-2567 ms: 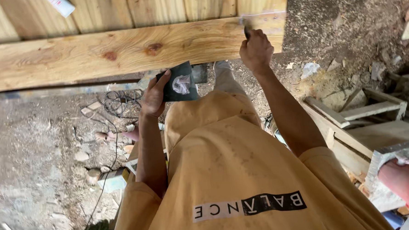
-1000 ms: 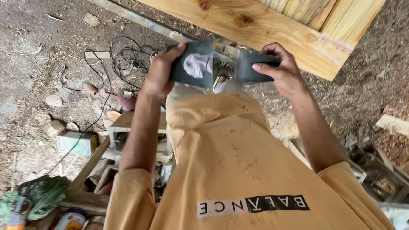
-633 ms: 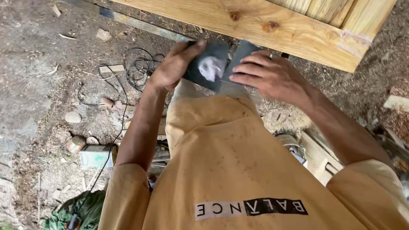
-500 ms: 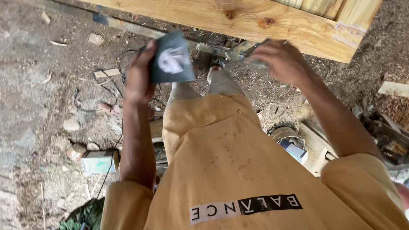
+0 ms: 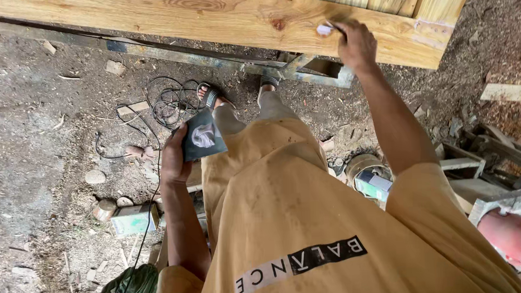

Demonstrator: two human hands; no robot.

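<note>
My left hand [image 5: 175,160] hangs low beside my hip and holds a dark square pad [image 5: 203,141] with a smear of white filler on its face. My right hand [image 5: 356,42] is raised and pinches a small dark scraper against the pale wooden panel [image 5: 208,14]. A dab of white filler [image 5: 324,29] sits on the wood at the scraper's tip, just right of a brown knot [image 5: 277,24]. My yellow shirt fills the lower middle of the view.
A grey metal frame [image 5: 304,68] runs under the panel. On the dirt lie a coil of black cable [image 5: 170,101], stones, a green cloth [image 5: 129,290] and a tin can [image 5: 364,168]. Wooden frames [image 5: 477,154] stand at right; another person's red sleeve [image 5: 510,235] shows at bottom right.
My right hand drew the scraper across the pad, then rose to the panel. My left hand dropped with the pad from chest height to my hip.
</note>
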